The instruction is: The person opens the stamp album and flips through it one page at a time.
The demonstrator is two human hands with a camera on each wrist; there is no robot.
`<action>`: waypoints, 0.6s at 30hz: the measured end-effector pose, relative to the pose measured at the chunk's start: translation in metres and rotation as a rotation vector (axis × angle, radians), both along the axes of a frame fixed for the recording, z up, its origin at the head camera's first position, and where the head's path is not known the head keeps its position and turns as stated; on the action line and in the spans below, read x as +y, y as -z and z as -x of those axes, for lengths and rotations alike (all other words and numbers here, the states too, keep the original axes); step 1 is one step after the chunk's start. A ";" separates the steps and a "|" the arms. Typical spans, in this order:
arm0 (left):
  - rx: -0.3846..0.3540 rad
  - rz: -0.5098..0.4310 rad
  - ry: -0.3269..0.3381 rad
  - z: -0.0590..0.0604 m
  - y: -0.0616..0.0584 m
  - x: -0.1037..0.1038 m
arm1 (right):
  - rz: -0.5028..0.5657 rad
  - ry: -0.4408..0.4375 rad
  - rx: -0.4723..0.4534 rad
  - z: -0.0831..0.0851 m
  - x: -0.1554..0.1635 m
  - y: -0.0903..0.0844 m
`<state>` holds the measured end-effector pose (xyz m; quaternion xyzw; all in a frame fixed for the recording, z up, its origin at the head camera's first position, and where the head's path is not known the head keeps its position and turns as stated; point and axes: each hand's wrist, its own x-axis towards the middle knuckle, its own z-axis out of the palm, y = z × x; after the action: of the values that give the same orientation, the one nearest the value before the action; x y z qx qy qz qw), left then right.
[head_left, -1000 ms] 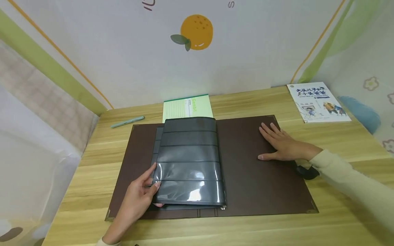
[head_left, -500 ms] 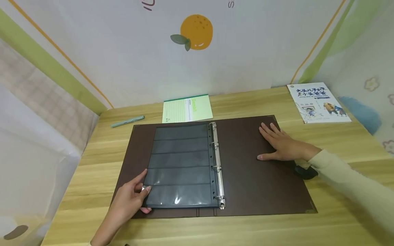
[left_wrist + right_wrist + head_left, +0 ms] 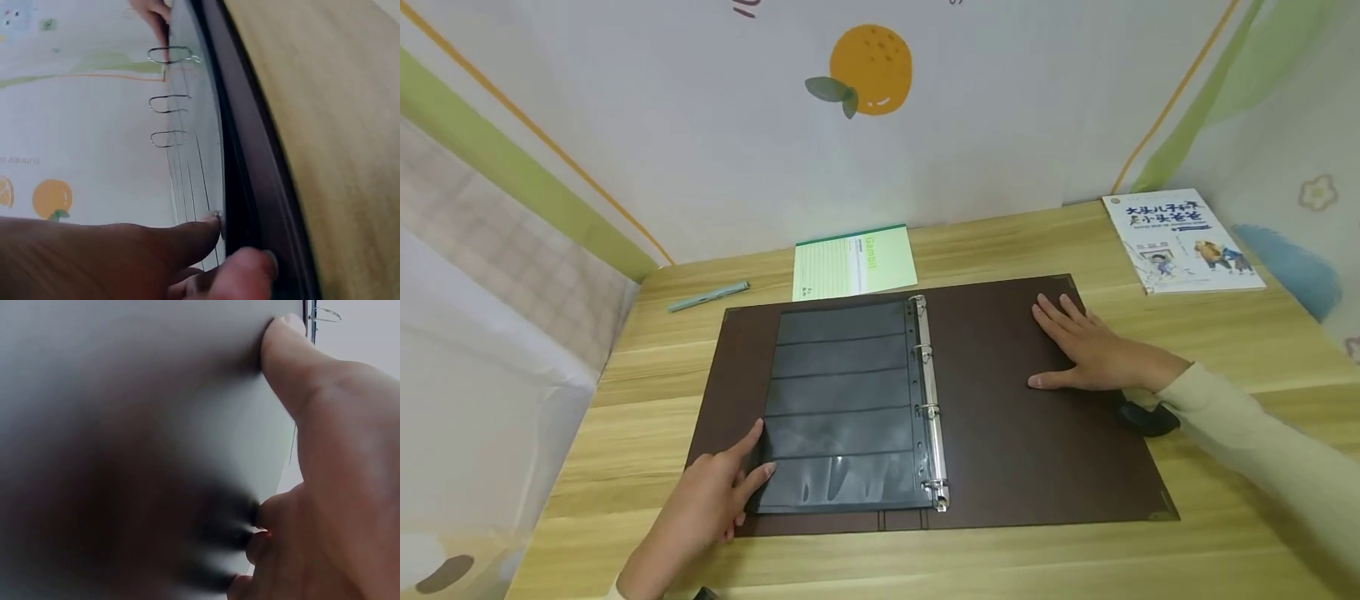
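Note:
A dark brown ring binder [image 3: 1000,433] lies spread on the wooden table, with black pages divided into clear pocket strips [image 3: 842,392] on its left side. At the lower left edge of these pages is my left hand [image 3: 703,492]. Its thumb rests on the top page and its other fingers are curled at the edge, pinching it; in the left wrist view the thumb [image 3: 194,240] lies on the page. My right hand [image 3: 1093,354] rests with fingers spread on the bare right cover. Metal rings [image 3: 929,408] stand between the two sides, with no page right of them.
A pale green notebook [image 3: 855,264] lies behind the binder. To its left is a light teal pen [image 3: 709,297], and a white picture book [image 3: 1183,242] sits at the back right. A printed cloth backdrop [image 3: 985,108] rises behind the wooden table [image 3: 1000,562].
The left hand has brought the pocket page over to the left, where it lies flat, baring the rings. Then this hand slid slightly down and left. The right hand stays on the cover.

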<state>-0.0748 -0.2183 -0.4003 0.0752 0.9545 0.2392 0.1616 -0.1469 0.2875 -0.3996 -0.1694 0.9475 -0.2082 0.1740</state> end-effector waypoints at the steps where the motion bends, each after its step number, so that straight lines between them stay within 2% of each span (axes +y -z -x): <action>1: 0.034 0.051 0.023 -0.002 0.001 0.000 | 0.003 -0.003 0.000 0.001 0.000 0.000; 3: 0.096 0.148 0.059 -0.005 0.005 0.002 | 0.002 -0.012 0.003 0.002 0.001 -0.002; 6: 0.190 0.239 0.108 -0.009 0.012 0.006 | -0.002 -0.020 0.003 0.005 0.007 -0.001; 8: 0.193 0.248 0.115 -0.010 0.014 0.010 | 0.000 -0.026 0.004 0.008 0.011 0.000; 10: 0.174 0.250 0.130 -0.007 0.011 0.007 | 0.011 -0.030 0.007 0.008 0.013 0.006; 14: 0.145 0.222 0.159 0.007 -0.004 0.000 | -0.006 -0.027 0.036 0.006 0.013 0.018; 18: 0.228 0.213 0.234 0.033 -0.020 0.001 | -0.095 -0.019 0.137 0.006 0.012 0.023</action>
<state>-0.1081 -0.2176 -0.3801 0.1948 0.9712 0.1065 0.0862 -0.1529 0.2994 -0.4225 -0.1840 0.9643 -0.1494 0.1185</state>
